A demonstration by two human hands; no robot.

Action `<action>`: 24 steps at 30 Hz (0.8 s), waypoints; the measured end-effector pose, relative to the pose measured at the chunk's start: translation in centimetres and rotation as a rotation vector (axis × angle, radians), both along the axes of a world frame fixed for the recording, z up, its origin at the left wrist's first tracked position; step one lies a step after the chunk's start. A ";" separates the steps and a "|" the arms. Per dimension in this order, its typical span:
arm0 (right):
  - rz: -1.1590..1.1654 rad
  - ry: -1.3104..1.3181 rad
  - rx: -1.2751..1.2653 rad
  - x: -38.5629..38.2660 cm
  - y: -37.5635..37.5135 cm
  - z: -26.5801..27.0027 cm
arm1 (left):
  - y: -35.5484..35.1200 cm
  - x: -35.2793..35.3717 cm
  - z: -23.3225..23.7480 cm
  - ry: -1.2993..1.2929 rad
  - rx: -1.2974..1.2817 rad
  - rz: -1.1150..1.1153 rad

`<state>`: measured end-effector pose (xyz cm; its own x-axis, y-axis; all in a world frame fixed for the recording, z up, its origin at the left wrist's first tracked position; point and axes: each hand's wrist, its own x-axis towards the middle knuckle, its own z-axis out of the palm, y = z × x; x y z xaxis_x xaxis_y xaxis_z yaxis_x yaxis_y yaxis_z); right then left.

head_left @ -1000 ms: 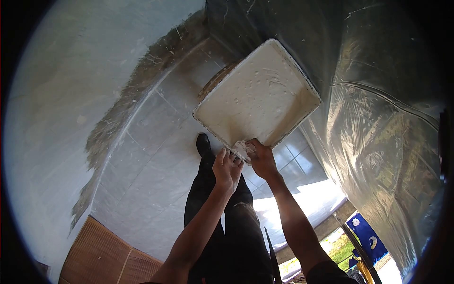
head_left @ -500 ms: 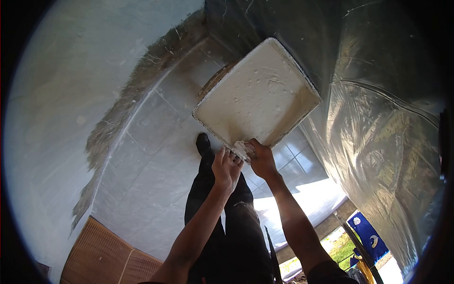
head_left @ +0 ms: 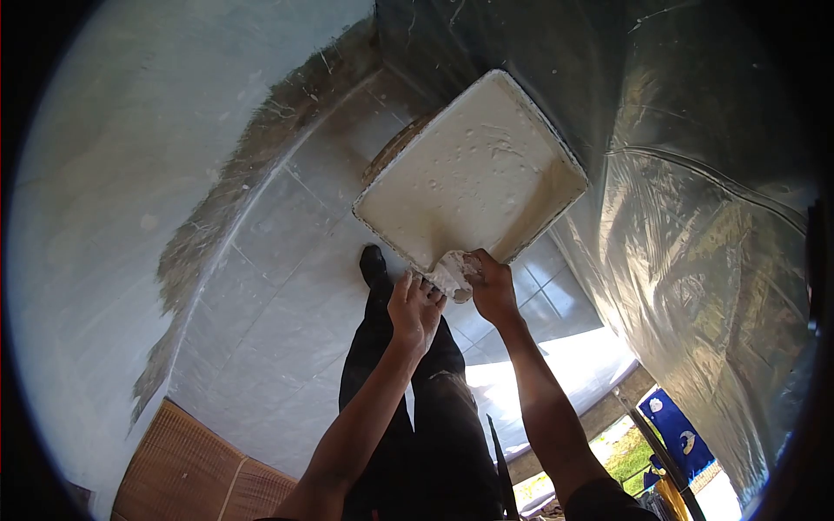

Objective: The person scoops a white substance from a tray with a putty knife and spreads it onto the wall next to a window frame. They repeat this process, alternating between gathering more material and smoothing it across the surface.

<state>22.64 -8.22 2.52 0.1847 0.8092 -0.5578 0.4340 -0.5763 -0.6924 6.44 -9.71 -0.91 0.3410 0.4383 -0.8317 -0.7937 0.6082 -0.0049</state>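
Note:
A large rectangular tub (head_left: 556,137), its rim crusted white, holds pale, wet plaster-like paste (head_left: 473,174) with a lumpy surface. My left hand (head_left: 417,314) is at the tub's near corner, fingers curled at the rim and whitened at the tips. In my right hand (head_left: 495,291) is a crumpled rag (head_left: 452,273) thickly smeared with white, pinched between thumb and fingers. The rag overlaps the near rim just right of my left fingertips, hiding part of that edge.
A round brown support (head_left: 391,156) shows beneath the tub's left side. My shoe (head_left: 373,263) stands on the tiled floor (head_left: 287,252) below. Partly coated wall (head_left: 113,191) rises at left; plastic sheeting (head_left: 686,252) hangs at right. Brown ribbed panels (head_left: 182,460) lie lower left.
My right hand has moved a little right along the near rim, and more of the rag now shows. My left hand and the tub have stayed in place.

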 end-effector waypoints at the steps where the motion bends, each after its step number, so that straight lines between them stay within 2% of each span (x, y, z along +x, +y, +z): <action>1: -0.002 -0.005 0.012 0.1 0.0 -0.3 | 0.2 0.1 0.3 0.002 -0.001 -0.001; 6: -0.049 -0.010 0.041 0.5 0.6 0.5 | 1.1 0.6 1.9 0.035 -0.050 0.019; 8: 0.027 -0.029 0.054 0.4 0.7 0.8 | 0.0 0.1 0.1 -0.003 -0.011 0.019; 10: 0.031 -0.025 0.056 0.2 0.7 1.0 | 0.1 0.0 0.2 -0.035 0.029 0.026; 12: 0.032 -0.020 0.057 -0.2 0.5 1.3 | 0.2 0.4 0.6 0.073 0.009 -0.032; 14: 0.085 -0.005 0.091 -1.0 0.1 1.6 | 0.6 0.4 1.2 0.067 0.036 -0.035; 24: 0.078 0.033 0.027 -0.6 -0.2 -0.2 | 0.7 0.3 0.9 0.061 0.030 -0.048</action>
